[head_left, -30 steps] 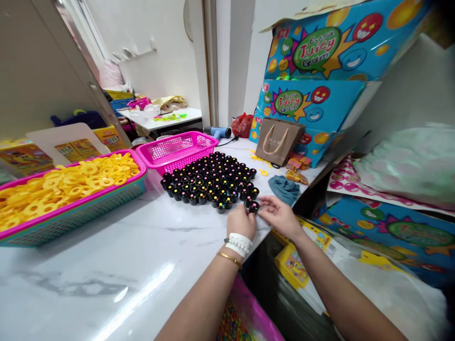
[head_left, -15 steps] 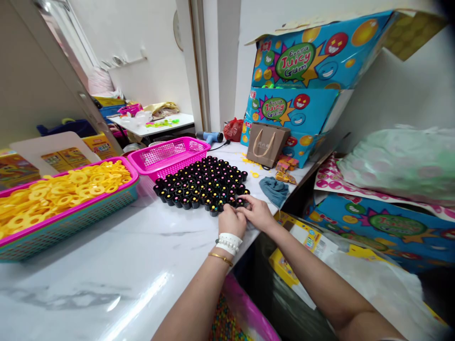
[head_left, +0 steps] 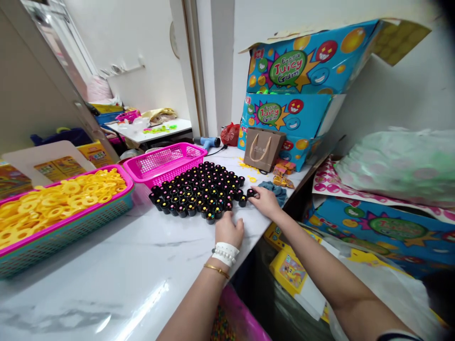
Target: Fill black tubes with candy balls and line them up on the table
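Many small black cups (head_left: 188,192) stand packed together on the white marbled table, with pink, yellow or blue dots in their tops. At the near right edge of the group, my right hand (head_left: 266,203) grips one black cup (head_left: 251,192) between thumb and fingers. Another black cup (head_left: 242,202) stands just left of those fingers, slightly apart from the main cluster. My left hand (head_left: 228,230) is at the front edge of the cups, its thumb apart from the fingers. Its fingertips are close to the nearest cups; whether they touch is unclear.
A basket of yellow ring-shaped pieces (head_left: 71,192) stands at left, beside a pink basket (head_left: 163,177). Behind the cups are a blue hair dryer (head_left: 209,142), a brown paper bag (head_left: 263,150) and gum boxes (head_left: 287,113). A blue cloth (head_left: 275,190) lies near the table's right edge.
My hands, close together before, have moved apart. The right hand has shifted right and now holds a black cup at the group's edge; the left has drawn back slightly, its thumb spread.
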`<move>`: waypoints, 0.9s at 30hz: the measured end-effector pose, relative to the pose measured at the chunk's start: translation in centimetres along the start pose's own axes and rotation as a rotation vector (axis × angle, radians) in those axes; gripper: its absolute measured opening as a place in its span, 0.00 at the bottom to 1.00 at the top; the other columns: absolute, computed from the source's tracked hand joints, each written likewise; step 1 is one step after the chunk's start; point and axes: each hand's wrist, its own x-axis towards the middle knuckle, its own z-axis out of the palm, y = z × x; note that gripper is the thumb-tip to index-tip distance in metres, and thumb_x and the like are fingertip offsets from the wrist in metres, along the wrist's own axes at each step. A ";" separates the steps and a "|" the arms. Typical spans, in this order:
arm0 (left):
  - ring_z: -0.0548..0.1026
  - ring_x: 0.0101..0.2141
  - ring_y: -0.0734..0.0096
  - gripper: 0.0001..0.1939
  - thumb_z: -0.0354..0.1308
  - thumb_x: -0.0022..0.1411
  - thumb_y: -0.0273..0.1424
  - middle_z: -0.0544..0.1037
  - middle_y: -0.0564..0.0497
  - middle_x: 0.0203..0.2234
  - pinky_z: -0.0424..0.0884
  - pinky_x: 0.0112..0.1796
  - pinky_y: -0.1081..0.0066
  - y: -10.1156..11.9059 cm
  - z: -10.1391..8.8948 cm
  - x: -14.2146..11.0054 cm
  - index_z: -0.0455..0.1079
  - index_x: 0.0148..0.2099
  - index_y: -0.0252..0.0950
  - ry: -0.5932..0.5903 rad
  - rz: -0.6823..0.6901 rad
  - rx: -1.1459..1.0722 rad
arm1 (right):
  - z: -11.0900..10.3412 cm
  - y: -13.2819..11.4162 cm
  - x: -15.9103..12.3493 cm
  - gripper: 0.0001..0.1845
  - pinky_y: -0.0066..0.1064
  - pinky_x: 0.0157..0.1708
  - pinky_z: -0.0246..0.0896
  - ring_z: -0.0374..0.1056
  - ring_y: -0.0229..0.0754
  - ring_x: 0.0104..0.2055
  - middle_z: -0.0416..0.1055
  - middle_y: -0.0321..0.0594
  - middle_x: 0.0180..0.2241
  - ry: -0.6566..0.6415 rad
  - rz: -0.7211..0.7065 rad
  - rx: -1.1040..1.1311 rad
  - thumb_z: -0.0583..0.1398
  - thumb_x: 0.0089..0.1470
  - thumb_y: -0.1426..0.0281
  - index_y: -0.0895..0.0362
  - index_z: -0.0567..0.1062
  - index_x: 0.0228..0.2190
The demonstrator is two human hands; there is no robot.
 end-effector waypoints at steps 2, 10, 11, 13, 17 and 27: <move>0.78 0.35 0.60 0.15 0.55 0.60 0.33 0.79 0.46 0.26 0.68 0.40 0.68 0.0 0.0 0.0 0.71 0.48 0.32 -0.006 0.016 -0.001 | 0.6 0.0 1.3 0.26 0.33 0.42 0.66 0.73 0.39 0.32 0.77 0.40 0.36 -0.024 -0.007 0.051 0.62 0.43 0.75 0.57 0.75 0.48; 0.78 0.32 0.60 0.11 0.56 0.59 0.34 0.78 0.44 0.27 0.67 0.35 0.68 0.1 0.2 -0.3 0.66 0.42 0.32 0.047 -0.041 -0.021 | 0.5 0.0 -3.0 0.18 0.29 0.34 0.69 0.74 0.38 0.34 0.76 0.43 0.41 0.004 -0.033 0.221 0.57 0.51 0.70 0.58 0.72 0.45; 0.78 0.33 0.59 0.13 0.56 0.59 0.34 0.79 0.43 0.28 0.67 0.35 0.68 0.2 0.2 -0.3 0.66 0.43 0.32 0.052 -0.043 -0.024 | 0.6 -0.4 -3.6 0.19 0.30 0.35 0.69 0.73 0.39 0.34 0.76 0.42 0.39 0.016 -0.044 0.203 0.60 0.49 0.68 0.57 0.72 0.45; 0.79 0.34 0.57 0.16 0.56 0.59 0.35 0.79 0.41 0.30 0.67 0.36 0.67 0.3 0.1 -0.4 0.65 0.46 0.30 0.055 -0.033 -0.019 | 1.0 -1.3 -4.2 0.26 0.32 0.35 0.68 0.72 0.40 0.33 0.76 0.41 0.37 0.049 -0.057 0.120 0.65 0.44 0.62 0.57 0.70 0.46; 0.79 0.34 0.57 0.17 0.56 0.60 0.35 0.79 0.41 0.29 0.68 0.38 0.66 0.2 0.2 -0.3 0.65 0.48 0.28 0.047 -0.012 -0.002 | 1.9 -2.6 -3.0 0.18 0.33 0.36 0.65 0.71 0.44 0.34 0.76 0.40 0.35 0.079 -0.060 -0.113 0.63 0.47 0.59 0.55 0.73 0.38; 0.78 0.35 0.58 0.14 0.55 0.60 0.35 0.79 0.42 0.29 0.68 0.38 0.67 0.2 0.2 -0.4 0.68 0.45 0.30 0.025 -0.008 0.013 | 0.4 0.7 0.0 0.14 0.35 0.45 0.61 0.69 0.47 0.40 0.73 0.47 0.37 0.073 -0.069 -0.243 0.61 0.47 0.68 0.59 0.78 0.38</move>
